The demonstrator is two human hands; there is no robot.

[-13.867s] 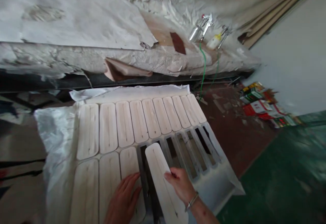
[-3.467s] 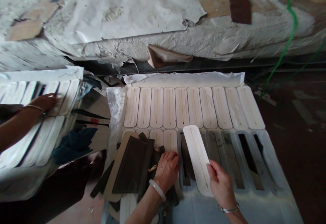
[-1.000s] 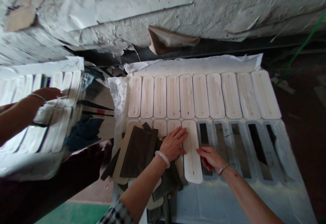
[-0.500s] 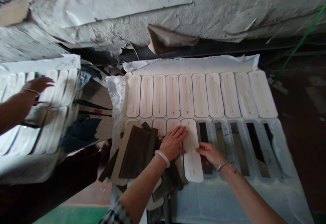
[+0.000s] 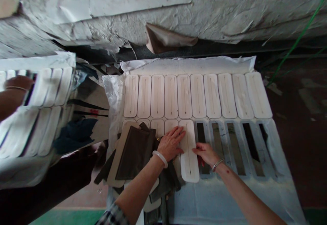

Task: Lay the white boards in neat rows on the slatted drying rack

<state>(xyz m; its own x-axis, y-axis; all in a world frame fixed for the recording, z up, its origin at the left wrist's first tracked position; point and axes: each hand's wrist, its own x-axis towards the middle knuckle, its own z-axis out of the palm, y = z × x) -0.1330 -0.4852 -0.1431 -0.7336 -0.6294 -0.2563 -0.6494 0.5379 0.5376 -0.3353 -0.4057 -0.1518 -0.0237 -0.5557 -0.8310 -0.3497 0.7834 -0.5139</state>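
A long white panel (image 5: 189, 163) with rounded ends and a thin line down its middle lies in the front row, between my hands. My left hand (image 5: 170, 145) rests flat with fingers stretched, fingertips on the panel's left side. At the panel's right edge, my right hand (image 5: 206, 154) has thumb and curled fingers closed on the rim. Something red shows under those fingers, too small to name. Dark brown flat pieces (image 5: 134, 153), some with beige backing, are heaped left of my left wrist, partly covering neighbouring panels.
Similar white panels (image 5: 171, 95) fill the back row. Clear plastic frames with dark slots (image 5: 236, 150) continue to the right. At left, a person's hand (image 5: 19, 83) is over another panel-covered surface (image 5: 44, 133). A rough pale ledge (image 5: 114, 27) runs behind; a green cord (image 5: 296, 47) hangs right.
The view has shifted slightly, so everything sits a little further left. Both my hands keep their places at the panel. The other person's hand has moved left and is blurred.
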